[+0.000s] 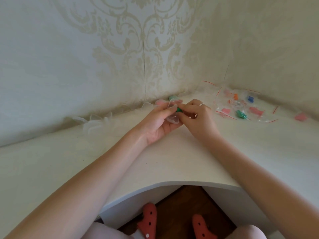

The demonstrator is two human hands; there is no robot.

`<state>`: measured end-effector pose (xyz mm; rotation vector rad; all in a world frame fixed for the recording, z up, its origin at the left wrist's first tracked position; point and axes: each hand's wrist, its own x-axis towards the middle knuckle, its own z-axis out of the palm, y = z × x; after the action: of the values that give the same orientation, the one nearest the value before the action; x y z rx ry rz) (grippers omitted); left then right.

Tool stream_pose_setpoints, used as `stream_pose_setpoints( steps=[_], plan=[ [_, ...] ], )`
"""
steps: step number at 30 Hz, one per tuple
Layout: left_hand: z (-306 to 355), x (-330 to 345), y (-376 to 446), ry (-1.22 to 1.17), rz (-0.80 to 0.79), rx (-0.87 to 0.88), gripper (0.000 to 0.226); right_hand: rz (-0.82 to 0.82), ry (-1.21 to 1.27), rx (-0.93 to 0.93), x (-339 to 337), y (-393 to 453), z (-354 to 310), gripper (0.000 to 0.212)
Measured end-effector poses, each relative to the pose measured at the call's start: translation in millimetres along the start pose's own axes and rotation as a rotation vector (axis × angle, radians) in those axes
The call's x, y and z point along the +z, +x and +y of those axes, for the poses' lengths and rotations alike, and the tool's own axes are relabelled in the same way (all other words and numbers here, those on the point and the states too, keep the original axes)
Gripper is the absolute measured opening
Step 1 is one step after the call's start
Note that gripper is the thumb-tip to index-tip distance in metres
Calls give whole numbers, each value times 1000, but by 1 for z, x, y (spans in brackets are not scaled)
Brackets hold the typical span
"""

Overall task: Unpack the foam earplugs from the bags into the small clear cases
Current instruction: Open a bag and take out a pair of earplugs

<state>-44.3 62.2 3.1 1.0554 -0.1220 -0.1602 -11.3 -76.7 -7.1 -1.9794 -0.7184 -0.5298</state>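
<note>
1. Green foam marked the work point: a green earplug (179,110) sat at the centre of the desk (172,161), pinched by the right hand (198,116) against a small clear case (171,116) cradled in the left hand (158,123)
2. Left-hand fingers were curled round the case from beneath, thumb on top; right-hand thumb and forefinger were pressed together on the earplug, the remaining fingers folded. A ring (202,104) showed on the right hand
3. Step in hand, as judged: seating the earplug in the case. Recommended practice: hold the case mouth level and steady, compress the foam lightly, feed it narrow end first, and release only once it sits fully inside, since foam springs back and may pop out
4. Whether the case lid was open or hinged could not be told; the plastic was too transparent
5. At 2 o'clock from the hands lay the bags (241,107) with red seal strips, holding pink, orange, blue and green earplugs. One loose pink earplug (301,116) lay at 3 o'clock, well apart
6. At 12 o'clock, just behind the hands, pink and teal earplugs (173,98) rested near the wall
7. At 9 o'clock stood a row of empty clear cases (96,123) along the wall; nothing blocked the reach to either supply
</note>
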Motion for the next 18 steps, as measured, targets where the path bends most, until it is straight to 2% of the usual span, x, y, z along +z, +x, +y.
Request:
stream_pose_setpoints(
  steps=[5,10,14,18],
  plan=[
    [-1,-3,-1,-38,-8,46,18,-40,109,95,4,2,0,34],
    [-3,-7,2,-34,33,48,15,-55,65,49,4,0,0,40],
    [-5,-6,4,-12,89,78,14,-50,24,-2,3,1,-1,37],
    [-7,-9,4,-41,112,71,15,-76,84,71,2,1,-3,31]
  ],
)
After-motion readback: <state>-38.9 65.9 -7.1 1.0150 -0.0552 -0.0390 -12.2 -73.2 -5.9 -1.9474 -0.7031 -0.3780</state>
